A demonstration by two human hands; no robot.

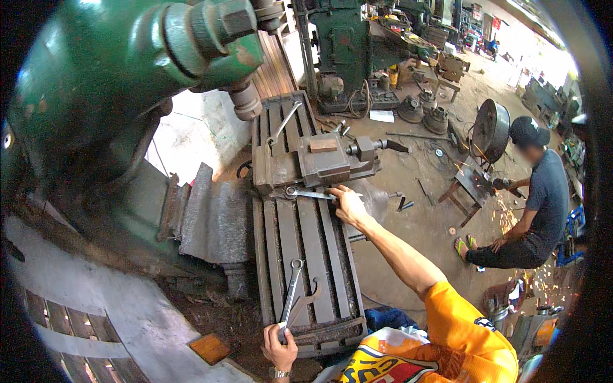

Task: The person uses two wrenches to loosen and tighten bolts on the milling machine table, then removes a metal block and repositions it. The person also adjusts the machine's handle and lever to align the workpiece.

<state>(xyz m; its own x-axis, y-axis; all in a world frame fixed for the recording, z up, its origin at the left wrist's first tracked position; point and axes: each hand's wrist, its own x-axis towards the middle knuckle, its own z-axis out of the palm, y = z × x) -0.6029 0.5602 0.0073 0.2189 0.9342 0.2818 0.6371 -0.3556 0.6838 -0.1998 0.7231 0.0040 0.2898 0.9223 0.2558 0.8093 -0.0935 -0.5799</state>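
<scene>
My right hand (349,205) is closed round the shaft of a long ring-ended wrench (313,194). Its ring end sits at the near left foot of a machine vise (324,165), on the slotted machine table (281,236). At the table's near end, my left hand (279,346) is closed on the lower end of a combination wrench (292,290), whose ring points away from me. A dark hook spanner (311,298) lies beside it, its lower end meeting the wrench near my fingers. Whether my left hand grips both is hidden.
Another wrench (285,122) lies on the table beyond the vise. A wooden block (323,145) rests on the vise. The green machine head (128,51) overhangs at left. To the right, a crouching person (539,198) works with a grinder (502,184), throwing sparks near a metal stand (471,188).
</scene>
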